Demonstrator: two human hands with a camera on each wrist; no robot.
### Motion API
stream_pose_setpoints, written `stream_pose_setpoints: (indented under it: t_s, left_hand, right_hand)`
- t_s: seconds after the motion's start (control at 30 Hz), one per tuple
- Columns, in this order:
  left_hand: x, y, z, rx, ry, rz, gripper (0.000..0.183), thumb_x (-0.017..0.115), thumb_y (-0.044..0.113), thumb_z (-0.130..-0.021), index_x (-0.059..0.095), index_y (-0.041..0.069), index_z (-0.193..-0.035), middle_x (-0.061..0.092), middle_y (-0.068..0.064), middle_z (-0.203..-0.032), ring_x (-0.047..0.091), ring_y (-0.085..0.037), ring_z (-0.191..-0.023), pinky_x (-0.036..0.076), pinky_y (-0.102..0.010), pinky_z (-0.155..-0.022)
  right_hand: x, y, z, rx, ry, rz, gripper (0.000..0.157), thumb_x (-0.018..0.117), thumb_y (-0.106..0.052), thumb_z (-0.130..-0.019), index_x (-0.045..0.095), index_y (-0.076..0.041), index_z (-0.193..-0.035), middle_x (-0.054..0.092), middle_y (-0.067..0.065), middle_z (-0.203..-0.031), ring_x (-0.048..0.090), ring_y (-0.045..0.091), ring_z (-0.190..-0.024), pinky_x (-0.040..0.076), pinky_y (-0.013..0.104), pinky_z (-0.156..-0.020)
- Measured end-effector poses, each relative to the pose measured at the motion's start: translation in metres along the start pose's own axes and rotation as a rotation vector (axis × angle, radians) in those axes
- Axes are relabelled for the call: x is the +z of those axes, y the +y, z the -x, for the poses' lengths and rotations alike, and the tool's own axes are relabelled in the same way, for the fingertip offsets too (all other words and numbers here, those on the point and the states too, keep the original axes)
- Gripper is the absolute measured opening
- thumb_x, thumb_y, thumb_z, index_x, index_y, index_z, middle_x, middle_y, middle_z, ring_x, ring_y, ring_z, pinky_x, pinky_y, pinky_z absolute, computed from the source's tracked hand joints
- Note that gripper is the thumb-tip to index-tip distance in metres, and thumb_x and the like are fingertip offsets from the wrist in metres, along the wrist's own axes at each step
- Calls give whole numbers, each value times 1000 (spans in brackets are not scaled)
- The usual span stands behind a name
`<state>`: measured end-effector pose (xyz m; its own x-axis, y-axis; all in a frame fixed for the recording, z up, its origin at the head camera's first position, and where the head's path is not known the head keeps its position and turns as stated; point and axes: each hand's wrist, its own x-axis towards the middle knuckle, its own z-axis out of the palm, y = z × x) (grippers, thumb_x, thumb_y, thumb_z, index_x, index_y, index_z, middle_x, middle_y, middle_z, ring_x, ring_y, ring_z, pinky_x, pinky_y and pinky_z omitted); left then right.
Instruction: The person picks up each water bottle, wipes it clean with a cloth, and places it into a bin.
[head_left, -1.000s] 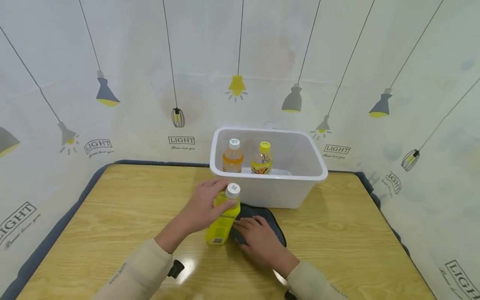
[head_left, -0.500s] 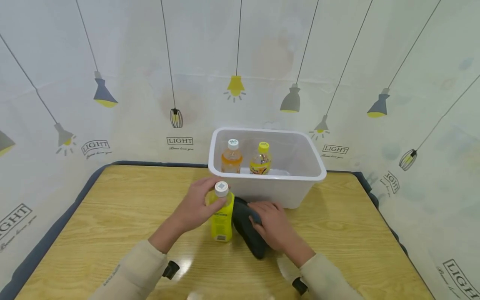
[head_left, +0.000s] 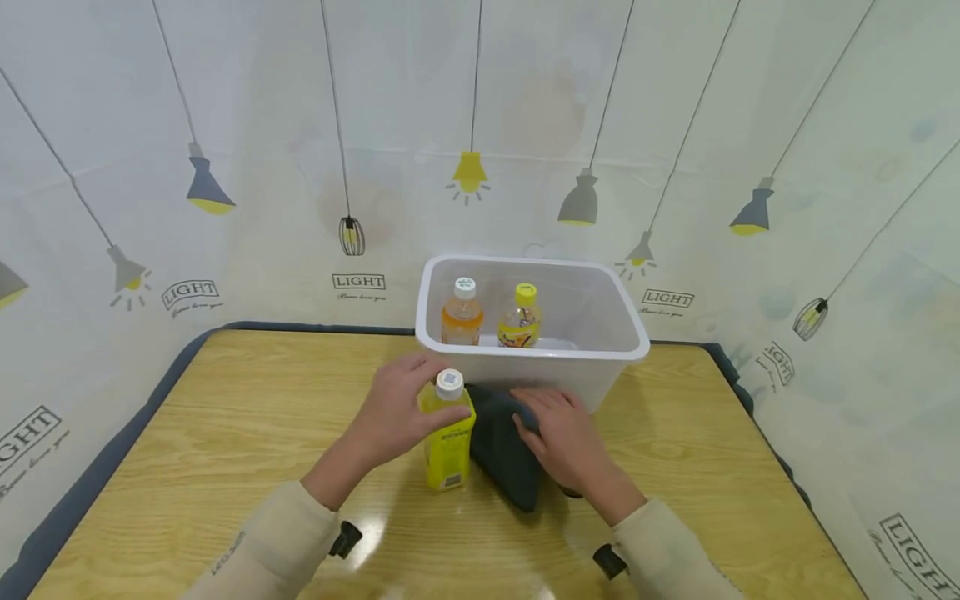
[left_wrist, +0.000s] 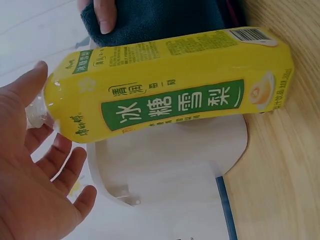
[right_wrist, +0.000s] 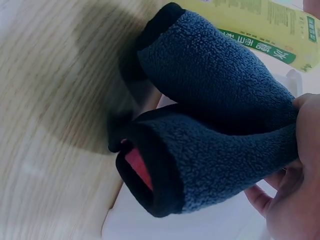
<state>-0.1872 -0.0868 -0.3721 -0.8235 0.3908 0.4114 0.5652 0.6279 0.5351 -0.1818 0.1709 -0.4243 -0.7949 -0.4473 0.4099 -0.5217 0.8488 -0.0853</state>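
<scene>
A yellow drink bottle [head_left: 450, 446] with a white cap stands upright on the table in front of the bin. My left hand [head_left: 393, 412] holds its neck between thumb and fingers; the left wrist view shows the bottle's yellow and green label [left_wrist: 170, 107]. Just right of the bottle, my right hand [head_left: 566, 442] pinches a dark blue-grey fleecy cloth [head_left: 501, 446] by its upper part. In the right wrist view the cloth [right_wrist: 210, 65] hangs folded in two lobes, with black edging and a bit of red inside. Some right fingertips are hidden behind it.
Behind the hands stands a white plastic bin [head_left: 540, 367]. Inside it are an orange-labelled bottle [head_left: 462, 321] with a white cap and a yellow-capped bottle [head_left: 519, 321]. A lamp-printed sheet [head_left: 405, 108] rises behind the wooden table [head_left: 247, 400].
My right hand has gone from lying on the flat cloth to gripping it, raised and folded, slightly rightward. The bottle, tilted at first, now stands upright in my left hand.
</scene>
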Motion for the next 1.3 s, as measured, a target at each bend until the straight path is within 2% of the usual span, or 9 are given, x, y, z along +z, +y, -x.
stream_pose_setpoints:
  t_s: [0.17,0.3,0.43,0.57,0.67,0.8,0.9,1.03,1.3]
  left_hand:
    - [-5,3,0,84,20,10,42,79,37,-79,68,17,-114,70,3,-114,60,-20,-111,45,-48,-100]
    - [-6,1,1,120,-27,78,40,76,25,-82,65,15,-119,67,2,-121,58,-20,-117,45,-47,-101]
    - [-4,-1,2,56,-68,98,48,74,30,-85,58,14,-127,62,1,-126,56,-20,-118,45,-46,-102]
    - [-5,1,2,0,-63,40,52,76,42,-83,60,16,-125,65,3,-121,58,-18,-114,47,-44,-99]
    - [-9,3,0,20,-58,10,48,78,41,-81,66,17,-121,69,3,-119,59,-20,-116,47,-44,-101]
    - [-13,5,-1,51,-92,32,50,79,38,-80,67,16,-124,69,-2,-123,56,-26,-123,45,-49,-104]
    - [-14,4,-2,46,-114,50,52,78,38,-80,67,15,-125,67,-4,-127,55,-26,-125,45,-50,-104]
    - [-13,3,-2,38,-105,32,49,78,39,-80,69,15,-121,68,-2,-124,55,-24,-124,46,-48,-103]
    - [-8,5,-2,64,-55,1,42,78,40,-80,72,16,-113,72,2,-113,58,-26,-122,45,-46,-105]
  right_hand:
    - [-8,0,0,19,-14,-6,36,62,-25,-95,62,-12,-129,67,2,-126,61,21,-118,44,43,-100]
    - [-12,2,0,23,-5,-13,38,63,-24,-95,61,-12,-130,66,2,-127,60,22,-119,43,44,-101]
    - [-15,3,0,17,11,-6,38,62,-24,-95,60,-12,-131,66,2,-128,59,22,-120,43,44,-101]
    - [-19,3,0,15,16,-16,38,61,-24,-95,60,-13,-132,66,2,-128,59,21,-120,43,44,-101]
    - [-22,2,-2,19,11,-22,38,60,-25,-96,59,-13,-133,65,2,-129,59,21,-121,43,44,-101]
    - [-26,-1,-5,18,24,-24,39,59,-26,-97,58,-13,-134,65,1,-130,58,20,-122,43,43,-102]
    - [-30,-6,-9,2,50,-21,40,59,-26,-97,57,-14,-135,64,1,-131,58,20,-122,43,43,-103]
    - [-34,-17,-13,-49,86,6,40,59,-27,-96,58,-14,-135,65,1,-129,59,19,-121,44,41,-102]
    - [-20,-42,-8,-157,109,53,51,65,-27,-92,55,-8,-138,61,3,-135,56,19,-124,43,39,-102]
